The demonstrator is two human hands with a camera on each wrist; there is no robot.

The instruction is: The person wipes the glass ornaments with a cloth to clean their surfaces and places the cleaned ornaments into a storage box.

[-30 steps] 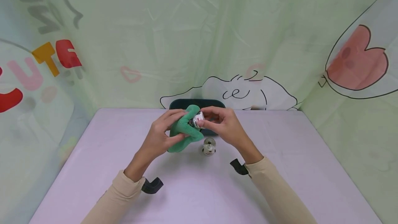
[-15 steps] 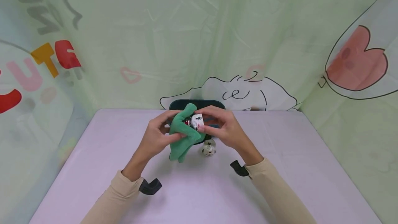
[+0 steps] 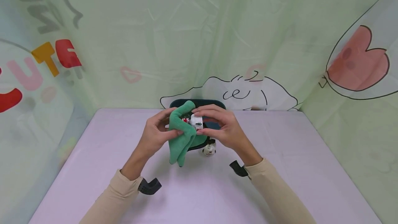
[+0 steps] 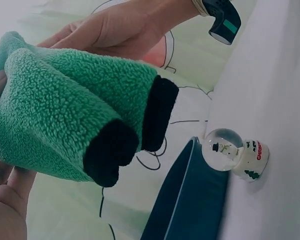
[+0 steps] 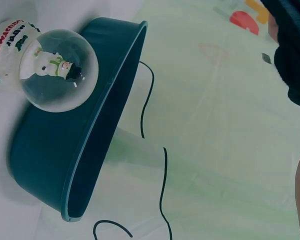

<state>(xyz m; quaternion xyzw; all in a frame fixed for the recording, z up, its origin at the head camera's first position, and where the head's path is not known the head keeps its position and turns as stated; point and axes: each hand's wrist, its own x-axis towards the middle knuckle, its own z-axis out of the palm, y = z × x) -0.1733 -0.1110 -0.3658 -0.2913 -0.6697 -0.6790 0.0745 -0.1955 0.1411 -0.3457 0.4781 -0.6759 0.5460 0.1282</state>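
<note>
My left hand (image 3: 157,130) grips a green fleecy cloth (image 3: 183,137) with a black edge, which hangs down in folds. Wrapped partly in the cloth is a small snow globe (image 3: 197,122) with a white base, a dark tree print and something red at its other end. The cloth covers much of its dome. My right hand (image 3: 225,123) pinches the white base between thumb and fingers. Below the hands, a second snow globe (image 4: 236,154) stands upright on the table, a snowman inside and lettering on its white base. It is plain in the right wrist view too.
A dark teal basin (image 5: 55,155) stands behind the second snow globe, near the table's back edge. The table (image 3: 264,141) has a pale lilac top. Pale green printed sheeting (image 3: 149,44) rises around the back and sides.
The held snow globe has turned in my right fingers, so its tree print now shows. The cloth's loose end has dropped lower, and my left hand has shifted slightly left.
</note>
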